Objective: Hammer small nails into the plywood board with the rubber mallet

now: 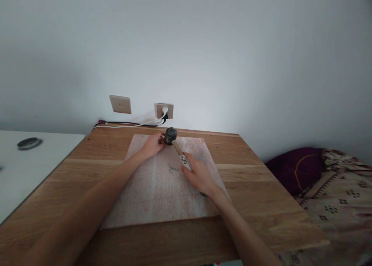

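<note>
My right hand point(199, 174) is wrapped round the handle of a hammer point(178, 146). It has a thick dark head and a wooden handle with a white spotted grip. At the far part of a pale, worn board point(157, 196), my left hand point(154, 144) has its fingers pinched together right beside the hammer head. What those fingers hold, if anything, is hidden. A few small nails point(173, 168) lie loose on the board, left of my right hand. Several thin nails point(186, 145) show near the board's far right part.
Beneath the board is a wooden table point(250, 196) against a white wall. Cables point(128, 124) run along its back edge to a wall socket point(161, 110). On the left, a round dark object point(29, 143) lies on a white surface point(43, 161). Patterned fabric point(337, 204) lies to the right.
</note>
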### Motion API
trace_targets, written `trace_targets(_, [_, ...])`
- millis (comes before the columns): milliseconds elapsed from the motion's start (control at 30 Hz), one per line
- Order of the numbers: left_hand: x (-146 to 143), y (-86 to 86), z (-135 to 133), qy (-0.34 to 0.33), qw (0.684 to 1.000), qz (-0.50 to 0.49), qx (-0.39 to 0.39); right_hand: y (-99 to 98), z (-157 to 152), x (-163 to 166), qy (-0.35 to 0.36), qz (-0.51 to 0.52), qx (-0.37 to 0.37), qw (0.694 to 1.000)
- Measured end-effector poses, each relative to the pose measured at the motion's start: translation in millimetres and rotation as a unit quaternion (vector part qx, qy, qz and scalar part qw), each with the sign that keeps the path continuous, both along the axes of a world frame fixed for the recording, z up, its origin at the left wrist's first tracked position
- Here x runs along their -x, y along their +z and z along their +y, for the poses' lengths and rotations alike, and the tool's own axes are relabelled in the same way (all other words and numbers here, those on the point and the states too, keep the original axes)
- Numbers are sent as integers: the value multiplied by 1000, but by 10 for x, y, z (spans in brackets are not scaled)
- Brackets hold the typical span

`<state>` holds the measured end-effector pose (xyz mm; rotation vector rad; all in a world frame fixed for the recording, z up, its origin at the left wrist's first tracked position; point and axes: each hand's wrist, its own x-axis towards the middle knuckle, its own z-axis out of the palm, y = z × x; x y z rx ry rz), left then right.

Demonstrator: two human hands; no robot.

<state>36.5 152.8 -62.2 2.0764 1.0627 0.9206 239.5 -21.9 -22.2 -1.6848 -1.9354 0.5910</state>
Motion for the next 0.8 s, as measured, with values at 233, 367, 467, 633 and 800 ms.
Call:
trace_targets(233, [124,196,-173,20,991,93,-90,22,-14,-21,3,7,7,1000])
trace_targets(367, [199,363,-517,-95,964,179,-172,70,-22,-38,-4,45,18,999])
trace_targets(467, [167,392,-773,-201,927,227,-221,69,-22,-60,-20,60,11,998])
trace_targets(633, [85,295,-852,-243,906,244,-244,91,-48,-90,-26,68,10,997])
trace_targets(800, [173,292,-608,-161,942,216,-198,123,-72,-89,-31,55,21,998])
